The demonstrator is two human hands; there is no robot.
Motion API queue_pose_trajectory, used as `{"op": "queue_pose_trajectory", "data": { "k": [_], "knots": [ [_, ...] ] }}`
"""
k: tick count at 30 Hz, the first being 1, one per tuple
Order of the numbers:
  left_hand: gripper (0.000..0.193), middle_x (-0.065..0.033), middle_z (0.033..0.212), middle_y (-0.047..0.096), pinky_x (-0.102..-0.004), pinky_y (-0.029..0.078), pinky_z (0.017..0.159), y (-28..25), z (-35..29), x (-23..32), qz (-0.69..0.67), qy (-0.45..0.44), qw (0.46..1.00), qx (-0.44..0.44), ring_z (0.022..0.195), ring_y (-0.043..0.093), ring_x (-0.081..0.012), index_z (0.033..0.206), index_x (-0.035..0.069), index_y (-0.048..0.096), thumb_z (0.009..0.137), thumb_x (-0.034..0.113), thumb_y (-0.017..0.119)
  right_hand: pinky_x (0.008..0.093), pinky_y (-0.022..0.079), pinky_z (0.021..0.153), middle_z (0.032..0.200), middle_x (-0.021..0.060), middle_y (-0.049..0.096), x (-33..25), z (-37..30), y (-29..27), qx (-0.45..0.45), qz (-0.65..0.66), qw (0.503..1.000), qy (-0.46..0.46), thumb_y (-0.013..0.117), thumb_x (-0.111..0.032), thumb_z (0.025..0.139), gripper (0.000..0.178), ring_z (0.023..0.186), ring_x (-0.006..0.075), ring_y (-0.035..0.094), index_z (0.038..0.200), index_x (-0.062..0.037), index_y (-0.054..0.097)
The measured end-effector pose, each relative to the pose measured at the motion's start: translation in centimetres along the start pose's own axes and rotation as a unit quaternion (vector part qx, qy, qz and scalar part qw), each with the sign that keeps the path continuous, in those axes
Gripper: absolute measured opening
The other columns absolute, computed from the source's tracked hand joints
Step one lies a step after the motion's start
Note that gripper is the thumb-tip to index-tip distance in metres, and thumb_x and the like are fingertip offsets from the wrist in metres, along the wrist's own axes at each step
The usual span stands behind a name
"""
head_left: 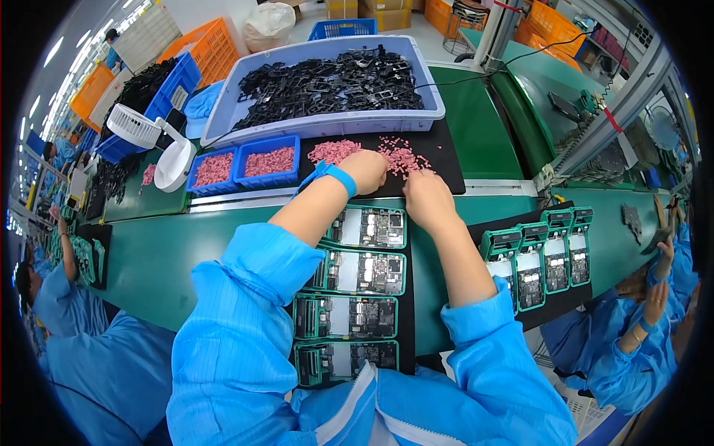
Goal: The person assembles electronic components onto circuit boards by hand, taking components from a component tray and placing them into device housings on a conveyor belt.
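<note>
A long green bench [171,253] runs across a busy workshop, with people in blue coats seated at both ends and crates stacked behind. At far left a white fan [134,125] and a white scoop [174,165] stand beside two small blue trays [244,165] of pink bits. Bare green belt lies open between those trays and the near edge. Behind them a large pale-blue tub [327,119] holds a tangle of black plastic frames. In front of it a black mat [446,160] carries loose pink pieces [401,157], small and grainy, scattered toward its front edge. The left hand [364,171], wearing a blue wrist strap, rests curled on the mat among the pieces; whether it pinches any I cannot tell. The right hand [425,199] lies just beside it, fingers bent down onto the pieces at the mat's rim, its grip likewise hidden. Below the arms a column of four circuit boards [361,290] in green holders sits on a dark strip. Further right, four more holders [539,260] stand in a slanted row.
</note>
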State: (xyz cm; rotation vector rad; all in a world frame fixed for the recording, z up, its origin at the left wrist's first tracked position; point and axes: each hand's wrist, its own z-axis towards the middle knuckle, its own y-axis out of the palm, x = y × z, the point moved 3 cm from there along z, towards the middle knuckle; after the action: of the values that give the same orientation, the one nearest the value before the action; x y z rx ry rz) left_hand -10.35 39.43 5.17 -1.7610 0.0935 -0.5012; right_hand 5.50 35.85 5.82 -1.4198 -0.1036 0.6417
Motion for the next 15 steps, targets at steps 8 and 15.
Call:
{"op": "queue_pose_trajectory", "data": {
  "k": [8, 15],
  "knots": [
    [0.009, -0.0151, 0.082, 0.067, -0.0416, 0.051, 0.074, -2.2, -4.2, 3.3, -0.068, 0.054, 0.996, 0.001, 0.081, 0.065, -0.0331, 0.081, 0.004, 0.066, 0.077, 0.012, 0.064, 0.0483, 0.05, 0.076, 0.087, 0.0229, 0.063, -1.6, -10.1, -1.4, -0.048, 0.077, 0.995, 0.049, 0.056, -0.012, 0.086, 0.015, 0.084, 0.0403, 0.061, 0.084, 0.0021, 0.057],
    [0.007, -0.0138, 0.084, 0.064, -0.0408, 0.05, 0.078, -0.9, -8.2, 4.0, -0.029, 0.098, 0.992, 0.071, 0.087, 0.062, -0.032, 0.079, 0.004, 0.066, 0.078, 0.011, 0.064, 0.0461, 0.048, 0.074, 0.083, 0.0187, 0.061, -2.8, -14.9, -1.1, -0.047, 0.111, 0.993, 0.02, 0.061, -0.007, 0.084, 0.01, 0.082, 0.0375, 0.06, 0.083, 0.0007, 0.055]
  ]
}}
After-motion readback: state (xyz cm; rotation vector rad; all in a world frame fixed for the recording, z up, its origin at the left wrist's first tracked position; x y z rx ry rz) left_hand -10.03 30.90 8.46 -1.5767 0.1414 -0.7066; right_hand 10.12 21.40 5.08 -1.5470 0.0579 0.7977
